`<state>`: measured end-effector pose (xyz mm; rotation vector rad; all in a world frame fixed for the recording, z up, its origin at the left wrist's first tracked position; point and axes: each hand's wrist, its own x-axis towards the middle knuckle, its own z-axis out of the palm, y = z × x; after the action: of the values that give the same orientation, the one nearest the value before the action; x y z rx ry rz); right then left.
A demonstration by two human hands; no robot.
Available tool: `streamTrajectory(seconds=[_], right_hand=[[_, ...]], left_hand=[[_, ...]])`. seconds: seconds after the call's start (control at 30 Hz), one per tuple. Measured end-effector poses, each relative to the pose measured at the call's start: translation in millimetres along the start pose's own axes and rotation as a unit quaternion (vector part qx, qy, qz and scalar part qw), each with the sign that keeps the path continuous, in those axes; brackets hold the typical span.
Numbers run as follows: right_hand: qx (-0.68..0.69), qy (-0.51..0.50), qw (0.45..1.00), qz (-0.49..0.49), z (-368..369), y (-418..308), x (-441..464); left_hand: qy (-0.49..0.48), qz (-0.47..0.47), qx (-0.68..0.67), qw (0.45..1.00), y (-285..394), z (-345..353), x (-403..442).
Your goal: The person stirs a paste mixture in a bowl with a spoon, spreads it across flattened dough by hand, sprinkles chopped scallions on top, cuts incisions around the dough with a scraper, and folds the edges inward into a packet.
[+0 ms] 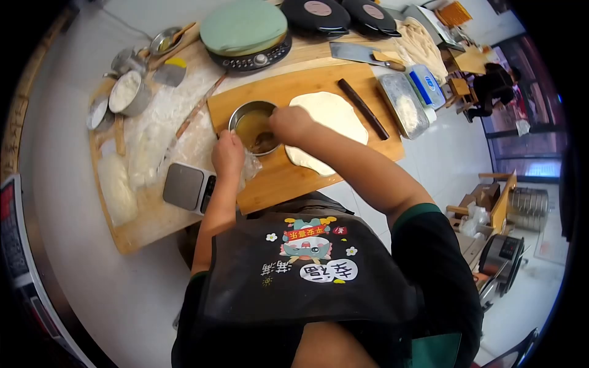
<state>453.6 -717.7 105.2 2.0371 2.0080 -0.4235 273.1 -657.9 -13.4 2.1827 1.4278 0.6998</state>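
A round metal bowl (234, 120) with yellowish liquid stands on a wooden board (270, 193). My left hand (228, 151) is closed on the bowl's near left rim. Over the bowl's right rim, my right hand (293, 126) is curled shut; what its fingers hold is hidden. A dark brown shape (265, 142) shows inside the bowl below that hand, too unclear to name. Beneath my right forearm lies a flat sheet of rolled dough (328, 116), partly covered by it. A dark rolling pin (363, 109) rests to the right of the dough.
A digital scale (184, 185) and wrapped dough (116, 190) are at left, near a flour pot (130, 93). At the back stand a green electric griddle (244, 27) and two black ones. A flour container (402, 104) sits right. Another person (492, 86) is farther off.
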Motion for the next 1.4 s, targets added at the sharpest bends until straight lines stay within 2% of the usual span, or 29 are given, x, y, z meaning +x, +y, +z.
streamTrajectory(seconds=[0.03,0.1,0.2,0.3,0.5,0.7,0.8,0.9,1.0,1.3,1.4], right_hand=[[0.002,-0.019,1.0,0.001,-7.5,5.5,1.0],[-0.023,0.046,0.999,0.012,-12.2,15.8,2.7],[-0.059,0.089,0.994,-0.019,-17.5,20.1,1.8],[-0.115,0.031,0.992,-0.027,-20.2,13.3,1.4],[-0.056,-0.026,0.995,-0.074,-12.0,5.9,-12.0],[-0.037,-0.036,0.995,-0.091,-3.4,5.8,-11.7],[0.044,0.006,0.995,-0.087,-11.0,11.1,-14.2],[0.071,0.007,0.991,-0.113,-0.7,13.5,-8.9],[0.022,-0.044,0.996,-0.079,13.5,5.9,6.6],[-0.002,0.055,0.997,-0.058,-8.5,1.8,33.9],[-0.058,0.066,0.995,-0.049,-7.0,10.9,41.2]], left_hand=[[-0.004,-0.011,0.001,1.0,5.4,-3.8,0.3],[-0.007,-0.028,0.002,1.0,12.5,-7.9,-1.0],[-0.005,-0.038,-0.001,0.999,11.2,-4.4,-3.1],[0.001,-0.029,-0.007,1.0,10.7,-3.8,-3.0],[0.004,-0.028,-0.011,1.0,11.5,-5.0,-3.6],[0.005,-0.03,-0.006,1.0,12.9,-6.2,-3.4],[0.007,-0.028,-0.002,1.0,10.8,-2.9,-3.0],[0.007,-0.029,0.002,1.0,11.2,-2.4,-3.4],[0.009,-0.032,-0.001,0.999,12.4,-3.3,-2.4],[0.008,-0.032,0.002,0.999,12.0,-3.4,-1.9],[0.012,-0.032,0.001,0.999,13.7,-5.0,-1.9]])
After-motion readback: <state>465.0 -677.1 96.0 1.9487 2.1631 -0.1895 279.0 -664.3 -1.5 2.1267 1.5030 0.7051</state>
